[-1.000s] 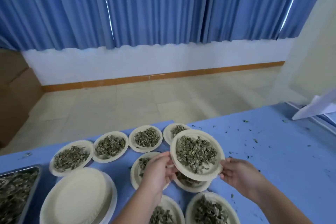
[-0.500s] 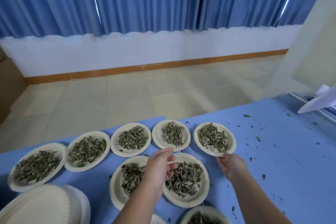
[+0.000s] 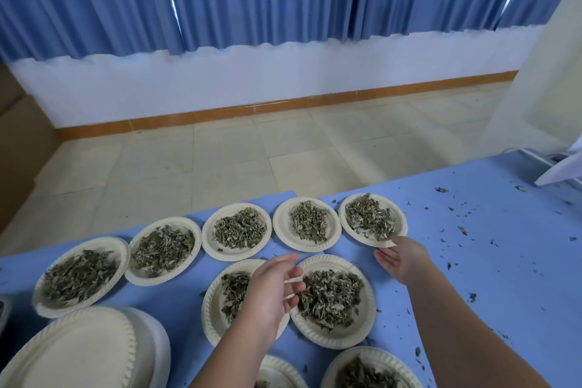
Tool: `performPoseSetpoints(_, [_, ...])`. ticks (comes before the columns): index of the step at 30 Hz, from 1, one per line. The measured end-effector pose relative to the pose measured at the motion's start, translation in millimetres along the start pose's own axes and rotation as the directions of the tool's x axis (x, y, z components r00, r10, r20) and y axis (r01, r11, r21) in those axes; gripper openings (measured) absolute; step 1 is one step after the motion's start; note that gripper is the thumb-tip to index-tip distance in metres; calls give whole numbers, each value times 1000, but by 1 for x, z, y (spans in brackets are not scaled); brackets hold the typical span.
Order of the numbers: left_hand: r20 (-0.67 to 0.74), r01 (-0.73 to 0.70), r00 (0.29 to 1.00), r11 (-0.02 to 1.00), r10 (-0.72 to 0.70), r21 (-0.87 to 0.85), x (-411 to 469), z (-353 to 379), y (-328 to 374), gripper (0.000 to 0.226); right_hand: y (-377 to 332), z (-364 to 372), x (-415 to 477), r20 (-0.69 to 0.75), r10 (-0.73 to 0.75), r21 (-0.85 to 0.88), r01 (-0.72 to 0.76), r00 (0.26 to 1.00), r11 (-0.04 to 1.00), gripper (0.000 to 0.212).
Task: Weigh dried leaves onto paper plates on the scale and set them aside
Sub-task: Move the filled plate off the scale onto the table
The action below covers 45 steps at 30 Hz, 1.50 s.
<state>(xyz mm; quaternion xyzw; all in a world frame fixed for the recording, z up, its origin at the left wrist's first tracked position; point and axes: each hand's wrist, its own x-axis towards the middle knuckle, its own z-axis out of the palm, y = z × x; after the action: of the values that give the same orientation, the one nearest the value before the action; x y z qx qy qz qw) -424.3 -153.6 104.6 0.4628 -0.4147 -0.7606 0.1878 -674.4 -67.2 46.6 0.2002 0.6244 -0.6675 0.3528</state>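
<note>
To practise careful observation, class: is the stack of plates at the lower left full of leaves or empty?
Empty. The top of the stack of plates is bare paper; the neighbouring plate holds dried leaves.

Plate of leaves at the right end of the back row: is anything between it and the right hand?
Nothing visible is. The right hand has its fingertips right at the near rim of that round white paper plate of dried leaves, with only the blue table underneath.
</note>
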Motion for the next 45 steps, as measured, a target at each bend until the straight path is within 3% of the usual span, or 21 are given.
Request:
performPoseSetpoints(3, [-13,-10,1000,999,9,-45,-16,-12,6,19,2,-6,-16,16,-18,-23,19,1000,1000,40])
performPoseSetpoints(11, [-61,-119,992,990,114,-77,-86,-70,24,19,48,32,-127,305,-11,-70,34,952,997,4])
performPoseSetpoints(15, [-97,-188,979,979,180,-76,-117,-124,24,17,95,67,-185,506,25,-105,33,862,994,11])
performPoseSetpoints(20, [-334,-341,890,940,312,-32,-132,-199,6,18,168,102,-221,628,43,-157,73,777,985,13])
performPoseSetpoints(24, [-459,-447,798,894,390,-18,-136,-250,-21,19,227,117,-233,651,7,-161,129,759,978,13])
performPoseSetpoints(29, [-486,-552,723,833,491,20,-145,-274,-57,23,265,121,-245,656,-93,-141,243,749,960,18])
performPoseSetpoints(36, [-327,-473,843,879,428,-68,-206,-277,-119,17,293,65,-284,603,-221,-108,352,767,930,14])
performPoseSetpoints(42, [-312,-477,845,876,434,-74,-270,-280,-173,17,311,-3,-331,574,-273,-216,465,772,858,13])
performPoseSetpoints(45, [-343,-525,799,851,494,2,-284,-287,-195,19,314,-21,-349,605,-278,-247,508,746,826,8])
